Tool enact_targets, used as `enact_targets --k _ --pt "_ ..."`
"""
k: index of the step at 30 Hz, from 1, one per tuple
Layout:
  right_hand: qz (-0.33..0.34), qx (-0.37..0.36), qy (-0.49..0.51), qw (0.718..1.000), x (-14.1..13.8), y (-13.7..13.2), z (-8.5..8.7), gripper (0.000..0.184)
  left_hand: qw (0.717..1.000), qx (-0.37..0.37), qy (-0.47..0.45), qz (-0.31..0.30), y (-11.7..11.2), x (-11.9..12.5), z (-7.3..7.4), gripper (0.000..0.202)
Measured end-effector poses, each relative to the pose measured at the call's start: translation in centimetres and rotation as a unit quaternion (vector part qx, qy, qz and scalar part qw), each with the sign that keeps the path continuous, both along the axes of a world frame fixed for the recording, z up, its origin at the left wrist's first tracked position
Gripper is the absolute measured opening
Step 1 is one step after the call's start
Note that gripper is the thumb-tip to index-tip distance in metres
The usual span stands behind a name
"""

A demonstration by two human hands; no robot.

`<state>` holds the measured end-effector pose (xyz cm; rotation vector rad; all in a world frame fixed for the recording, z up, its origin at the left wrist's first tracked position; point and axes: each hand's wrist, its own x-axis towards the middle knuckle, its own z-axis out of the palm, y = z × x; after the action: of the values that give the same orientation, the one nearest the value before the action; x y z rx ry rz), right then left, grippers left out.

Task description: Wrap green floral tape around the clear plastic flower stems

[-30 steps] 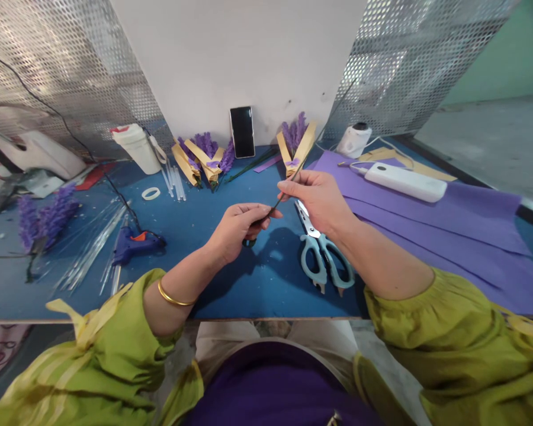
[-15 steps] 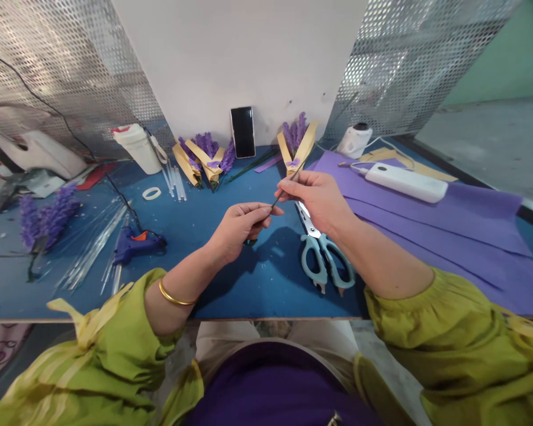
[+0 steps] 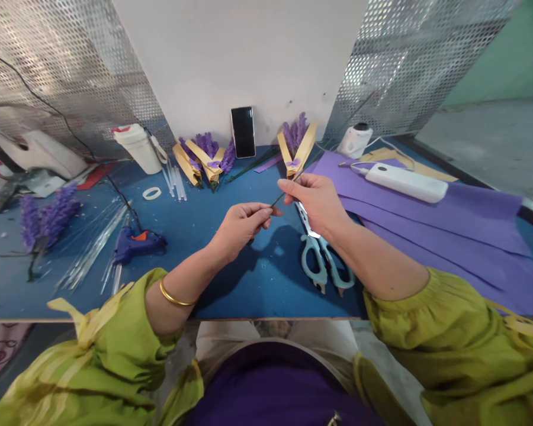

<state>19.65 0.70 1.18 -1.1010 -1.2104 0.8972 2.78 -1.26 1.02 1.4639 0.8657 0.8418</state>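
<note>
Between my two hands runs a thin dark green stem (image 3: 279, 199), slanting up to the right. My left hand (image 3: 247, 228) pinches its lower end between thumb and fingers. Higher up, my right hand (image 3: 316, 198) is closed on the same stem with a fingertip pinch. The part inside each palm is hidden. Below my right hand lie scissors with light blue handles (image 3: 313, 260), their blades partly covered by it. Just beyond the hands is a small purple flower bouquet (image 3: 294, 139) in tan paper.
More wrapped purple bouquets (image 3: 206, 157) lie at the back near an upright phone (image 3: 243, 132). At left are a blue glue gun (image 3: 135, 245), clear sticks (image 3: 95, 248), loose purple flowers (image 3: 48, 219) and a white cup (image 3: 137, 148). Purple sheets (image 3: 426, 231) carry a white device (image 3: 406, 181) at right.
My right hand has shifted slightly right and down along the stem, a little farther from the left. My left hand stays nearly still, and the things on the table have not moved.
</note>
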Motion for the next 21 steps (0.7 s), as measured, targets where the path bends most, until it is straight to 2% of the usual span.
enact_targets --k 3,6,8,11,15,18,19,21 --pt "0.004 -0.006 0.007 1.0 -0.1 0.0 -0.3 0.035 0.994 0.084 0.059 0.041 0.1 0.1 -0.2 0.028" --pt "0.009 -0.021 0.021 1.0 -0.2 0.1 -0.6 0.035 0.972 0.181 0.125 0.082 0.2 0.0 -0.6 0.026" --pt "0.009 -0.031 0.032 0.999 -0.1 0.3 -0.7 0.035 0.961 0.213 0.151 0.089 0.4 0.0 -0.8 0.026" --pt "-0.021 -0.029 0.057 0.998 0.3 0.7 -0.4 0.036 0.967 0.192 0.139 0.088 0.9 -0.2 -0.9 0.028" --pt "-0.086 -0.009 0.093 0.992 1.5 1.7 0.3 0.034 0.983 0.12 0.103 0.094 1.9 -0.6 -0.9 0.03" --pt "-0.133 0.018 0.099 0.986 2.6 2.4 0.7 0.034 0.986 0.072 0.116 0.091 3.1 -1.4 -1.4 0.027" --pt "-0.145 0.026 0.097 0.984 2.9 2.5 0.7 0.035 0.983 0.068 0.126 0.112 3.6 -1.8 -1.6 0.026" --pt "-0.157 0.036 0.093 0.983 3.2 2.7 0.9 0.036 0.964 0.102 0.139 0.203 4.4 -2.7 -2.0 0.032"
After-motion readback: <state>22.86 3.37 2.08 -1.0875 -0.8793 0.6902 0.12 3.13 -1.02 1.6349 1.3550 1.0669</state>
